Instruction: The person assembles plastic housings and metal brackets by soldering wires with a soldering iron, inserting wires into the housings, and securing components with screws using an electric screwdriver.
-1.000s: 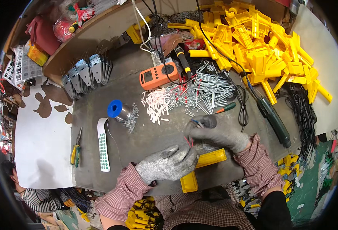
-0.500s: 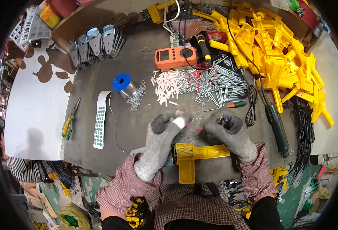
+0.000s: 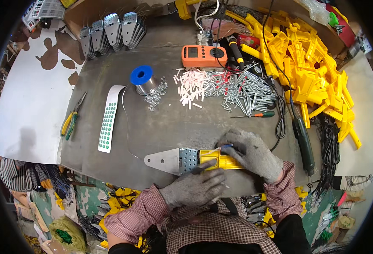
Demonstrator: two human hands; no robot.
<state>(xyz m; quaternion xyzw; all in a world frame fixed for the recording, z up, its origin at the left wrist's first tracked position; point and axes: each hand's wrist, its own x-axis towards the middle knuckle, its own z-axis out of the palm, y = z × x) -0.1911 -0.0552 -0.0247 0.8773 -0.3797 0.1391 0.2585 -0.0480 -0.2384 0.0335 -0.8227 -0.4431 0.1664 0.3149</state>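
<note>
In front of me lies a yellow plastic housing (image 3: 231, 162) with a perforated metal piece (image 3: 188, 161) and a tapered grey metal plate (image 3: 163, 161) at its left end. My left hand (image 3: 197, 185), gloved in grey, lies over its near edge with fingers stretched out and the dark thumb on the yellow plastic. My right hand (image 3: 254, 153), gloved too, is closed at the housing's far side. Its fingertips pinch a small blue-tipped piece (image 3: 226, 146), and a thin pale wire (image 3: 211, 152) runs from the housing toward it. Part of the housing is hidden under both hands.
Beyond my hands lie pink-white sleeves (image 3: 191, 86), a heap of screws (image 3: 250, 91), a screwdriver (image 3: 254, 114) and an orange multimeter (image 3: 204, 56). A solder spool (image 3: 143, 80), green-dotted sticker strip (image 3: 109, 120) and pliers (image 3: 73, 117) are left; yellow housings (image 3: 305, 59) and a dark-handled tool (image 3: 303, 146) right.
My left hand has come down from a raised pinch with red thread onto the housing. My right hand has lowered to its far side. The housing is turned, its metal end now showing.
</note>
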